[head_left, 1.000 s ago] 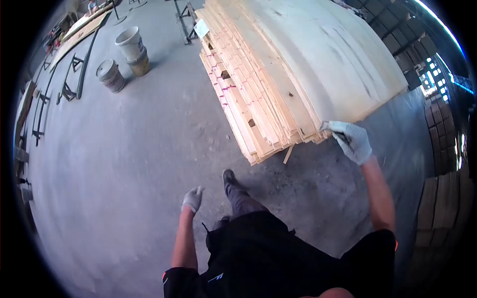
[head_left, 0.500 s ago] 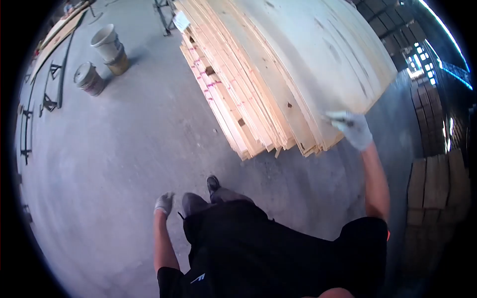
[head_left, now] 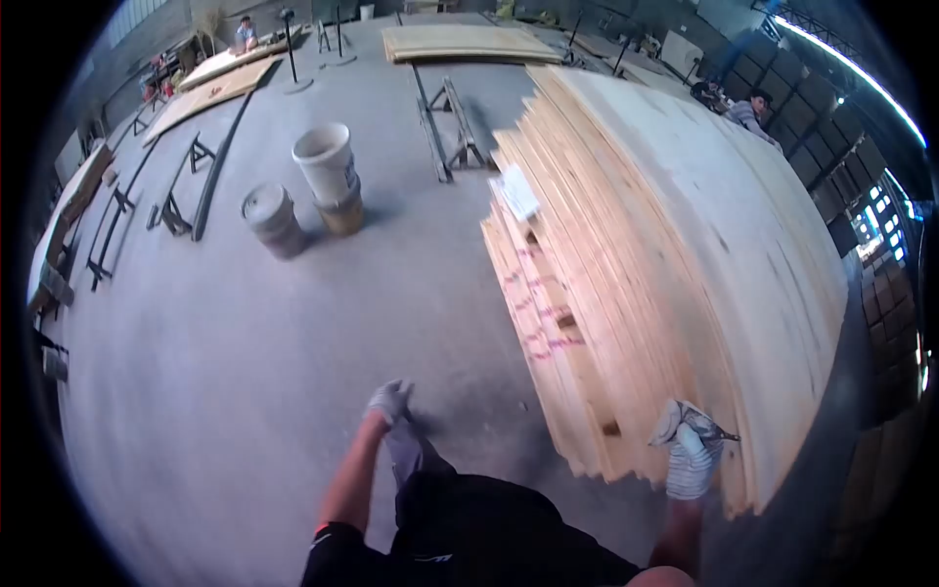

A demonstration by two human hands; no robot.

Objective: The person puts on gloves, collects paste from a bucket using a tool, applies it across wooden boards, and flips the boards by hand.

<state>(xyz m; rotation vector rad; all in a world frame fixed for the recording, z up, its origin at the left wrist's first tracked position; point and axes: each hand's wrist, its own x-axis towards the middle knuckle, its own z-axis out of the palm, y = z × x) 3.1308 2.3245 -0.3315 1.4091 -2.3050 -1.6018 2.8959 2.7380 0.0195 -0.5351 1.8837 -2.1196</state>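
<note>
My right hand (head_left: 693,460), in a whitish knit glove, is closed around what looks like a scraper (head_left: 669,423) with a flat grey blade. It is over the near end of a tall stack of plywood sheets (head_left: 626,264); whether the blade touches the wood I cannot tell. Pink marks and small dark gaps show along the stack's side, and a white paper (head_left: 519,192) hangs there. My left hand (head_left: 391,401), gloved too, hangs over the concrete floor with nothing in it, its fingers loosely bent and partly apart.
Left of the stack stand a lidded bucket (head_left: 272,220) and a white bucket (head_left: 325,161) set on another. Metal trestles (head_left: 452,132) and more boards (head_left: 469,42) lie farther off. One person (head_left: 748,112) is beyond the stack, another (head_left: 245,35) at the far left.
My view has lifted and swung, showing more of the hall. The right hand, still holding the tool, has gone from the top sheet's corner to the stack's near side edge. The left hand swung forward.
</note>
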